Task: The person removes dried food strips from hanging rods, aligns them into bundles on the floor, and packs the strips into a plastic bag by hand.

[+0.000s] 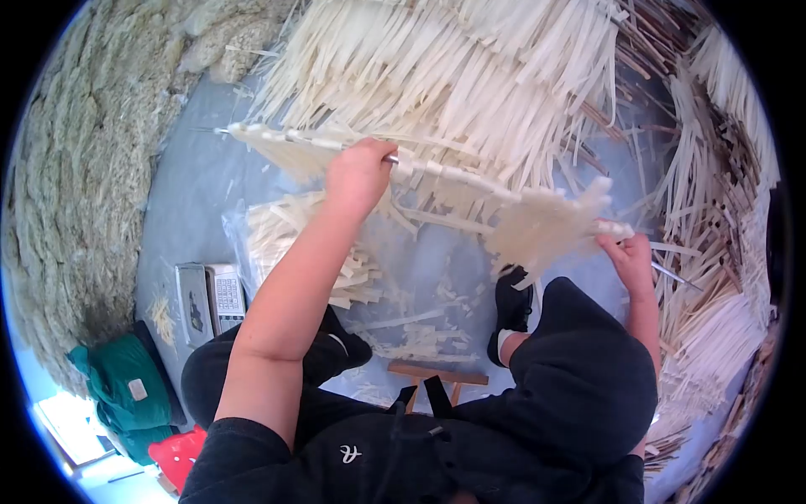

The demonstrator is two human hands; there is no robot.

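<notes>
A thin metal rod (393,158) runs across in front of me, with pale, flat, translucent strips (550,225) threaded or hung along it. My left hand (357,178) is closed around the rod left of its middle. Near the rod's right end, the fingers of my right hand (628,252) pinch the rod and the pale pieces there. Bare metal sticks out past that hand. The strips hang below the rod between my hands and also beyond my left hand. What lies inside each grip is partly hidden.
A large heap of pale strips (437,67) covers the floor ahead. Darker sticks and strips (697,193) are piled at right. A smaller strip pile (285,227) lies on plastic near a scale (225,294). A rough, pale mass (92,160) stands at left. A wooden stool (438,375) is below me.
</notes>
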